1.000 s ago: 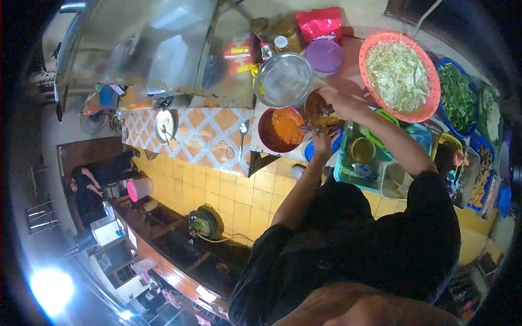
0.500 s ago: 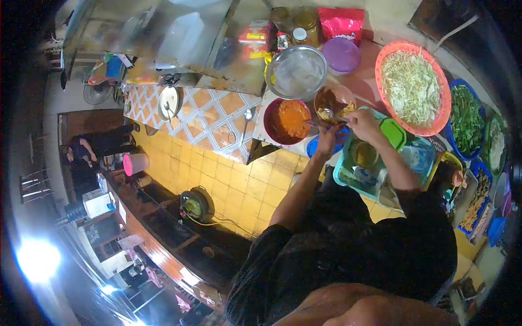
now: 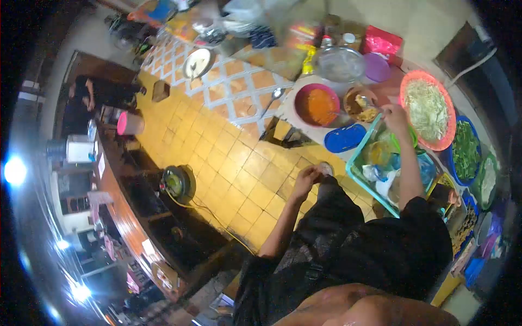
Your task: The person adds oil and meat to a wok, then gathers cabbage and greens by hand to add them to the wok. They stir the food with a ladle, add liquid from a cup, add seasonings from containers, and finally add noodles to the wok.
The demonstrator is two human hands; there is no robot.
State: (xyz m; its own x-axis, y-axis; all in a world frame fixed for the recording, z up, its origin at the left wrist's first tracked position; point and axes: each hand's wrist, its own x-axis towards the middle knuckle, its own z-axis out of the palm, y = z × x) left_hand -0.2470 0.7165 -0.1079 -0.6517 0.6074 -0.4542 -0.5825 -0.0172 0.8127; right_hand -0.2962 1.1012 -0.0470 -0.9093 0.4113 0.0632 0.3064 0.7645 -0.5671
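Hand (R) point(image 3: 395, 116) in near-fist w/ metal spoon point(image 3: 370, 101) over brn bowl point(image 3: 350, 105)

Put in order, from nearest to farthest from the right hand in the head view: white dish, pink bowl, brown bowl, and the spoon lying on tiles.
1. Brown bowl, next to the right hand.
2. Pink bowl, left of that bowl.
3. Spoon, on the tiled counter's near end.
4. White dish, farther along this counter.

A cable reel point(image 3: 175, 182) stood on the yellow tiled floor point(image 3: 239, 179), its cord point(image 3: 222, 224) trailing near a long wooden surface point(image 3: 120, 214). Farther off, a pink-topped bin point(image 3: 130, 125) stood near a person in dark clothes point(image 3: 109, 93). A red packet point(image 3: 383, 43) stood by the wall point(image 3: 424, 24).
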